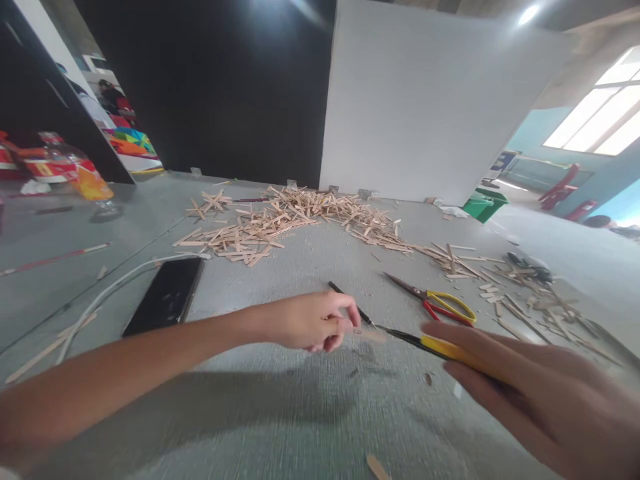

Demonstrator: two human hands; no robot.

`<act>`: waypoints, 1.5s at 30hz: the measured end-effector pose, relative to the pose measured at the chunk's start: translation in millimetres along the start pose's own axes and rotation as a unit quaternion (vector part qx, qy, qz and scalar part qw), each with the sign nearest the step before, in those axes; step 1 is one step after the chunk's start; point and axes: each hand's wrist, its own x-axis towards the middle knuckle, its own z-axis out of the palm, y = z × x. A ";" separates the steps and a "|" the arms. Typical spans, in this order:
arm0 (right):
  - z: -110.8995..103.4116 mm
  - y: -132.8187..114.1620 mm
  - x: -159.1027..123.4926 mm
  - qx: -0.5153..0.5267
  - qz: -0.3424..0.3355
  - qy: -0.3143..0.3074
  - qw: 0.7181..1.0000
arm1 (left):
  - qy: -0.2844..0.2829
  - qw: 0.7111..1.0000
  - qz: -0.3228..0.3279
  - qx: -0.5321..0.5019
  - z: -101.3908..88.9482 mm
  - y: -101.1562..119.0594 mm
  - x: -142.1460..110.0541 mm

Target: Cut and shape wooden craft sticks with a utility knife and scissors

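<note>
The right hand (543, 393) grips a yellow-handled tool (443, 346), its slim dark tip near the left hand (315, 321); I cannot tell what its curled fingers hold. Beyond lie metal scissors (426, 295), then heaped flat wooden sticks (280, 221).

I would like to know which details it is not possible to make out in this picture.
In the head view:
1. Rear end of the yellow-handled tool: covered by the right hand.
2. Whether the left hand pinches anything: its curled fingers and blur hide it.
3. Wording on the bottle: blurred.
4. What the dark object on the right is: too blurred.
</note>
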 end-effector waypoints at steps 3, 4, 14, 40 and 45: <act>30.8 -11.2 16.8 0.118 -0.047 -0.082 0.989 | -0.042 0.998 -0.041 0.026 -5.1 -30.8 25.8; 41.8 -11.9 18.2 0.138 -0.055 -0.107 0.983 | -0.050 0.997 -0.045 0.028 -5.8 -37.9 31.6; 80.9 -4.3 -2.9 0.203 -0.051 -0.150 0.966 | -0.071 0.996 -0.039 0.021 -7.2 -52.8 42.1; 76.8 -12.7 -0.9 0.115 -0.116 -0.150 0.975 | -0.068 0.996 -0.038 0.041 -7.2 -51.5 42.1; 75.9 -15.4 -2.3 0.090 -0.126 -0.122 0.980 | -0.062 0.996 -0.041 0.049 -6.8 -49.6 41.5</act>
